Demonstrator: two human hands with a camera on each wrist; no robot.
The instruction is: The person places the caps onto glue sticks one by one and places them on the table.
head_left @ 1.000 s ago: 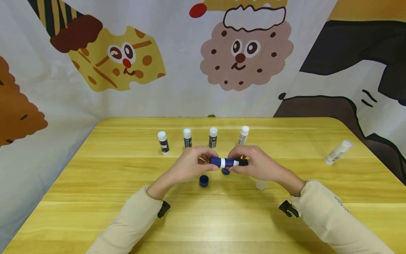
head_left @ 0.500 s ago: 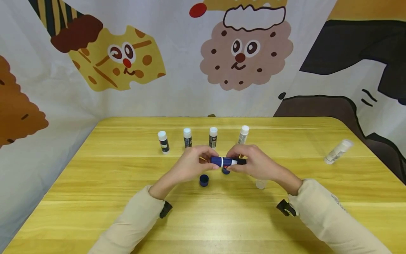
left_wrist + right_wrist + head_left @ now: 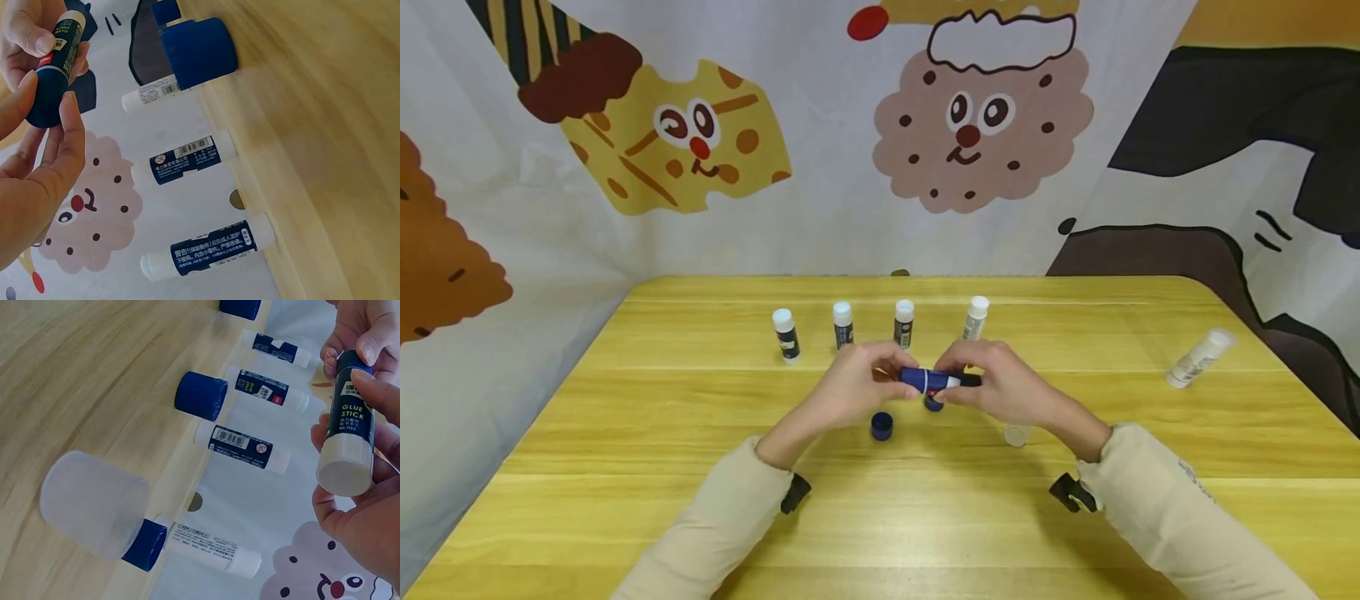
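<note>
We see one glue stick [image 3: 934, 382] gripped at both ends.
Head view: left hand [image 3: 846, 387] and right hand [image 3: 1007, 385] hold it above the counter [image 3: 880, 525]. Left wrist: the left hand pinches its blue cap [image 3: 47, 103]. Right wrist: the right hand grips near its white base [image 3: 345, 467].

A yellow wood-grained bench [image 3: 647, 483] is spreading beneath the left grip [image 3: 855, 379] and right grip [image 3: 1000, 379]. Beyond them, three navy-labelled glue sticks [image 3: 904, 334] and one white glue stick [image 3: 975, 319] are standing in a row. Well to the right of the right grip, a pale tube [image 3: 1199, 360] is resting. Nearer than the left grip, a blue cap [image 3: 882, 427] is sitting; a second blue cap [image 3: 934, 404] is sitting below both grips. Nearer than the right grip, a translucent cap [image 3: 90, 503] is partly hiding a third blue cap [image 3: 146, 544]
</note>
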